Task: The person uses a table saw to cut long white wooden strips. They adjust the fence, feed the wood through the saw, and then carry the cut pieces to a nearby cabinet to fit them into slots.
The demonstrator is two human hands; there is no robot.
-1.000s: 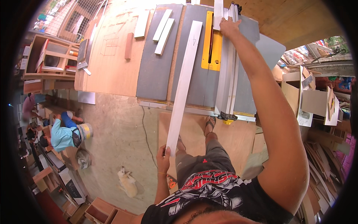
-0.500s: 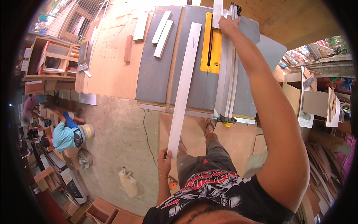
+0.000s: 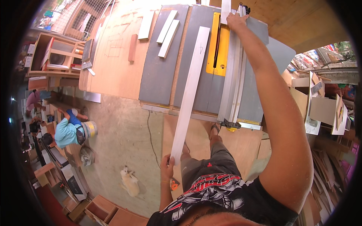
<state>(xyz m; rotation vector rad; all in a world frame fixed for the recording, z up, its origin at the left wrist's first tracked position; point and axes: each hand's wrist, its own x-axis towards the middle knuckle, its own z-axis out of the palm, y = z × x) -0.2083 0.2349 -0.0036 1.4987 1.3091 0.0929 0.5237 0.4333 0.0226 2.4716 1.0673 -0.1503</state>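
Note:
My left hand (image 3: 167, 165) grips the near end of a long white board (image 3: 191, 94), its far part over the grey saw table (image 3: 181, 67). My outstretched right hand (image 3: 236, 22) has fingers bent over the end of another white piece (image 3: 226, 8) and the saw's rail fence (image 3: 230, 94); exact fingertip contact is small to see. Beside the fence is a yellow insert (image 3: 217, 67) with a dark slot. Several short white pieces (image 3: 167, 39) and a reddish block (image 3: 132, 47) lie to the left.
A plywood top (image 3: 109, 67) adjoins the saw. Wooden cabinets (image 3: 56, 54) stand left, stacked boards (image 3: 326, 169) right. A co-worker in light blue (image 3: 68, 133) sits on a bucket; another bends behind. A pale dog (image 3: 130, 182) lies on the floor near a cord (image 3: 151, 139).
My right hand and the far white piece have moved slightly away along the fence. The long board has come a little toward me, and the view has shifted slightly.

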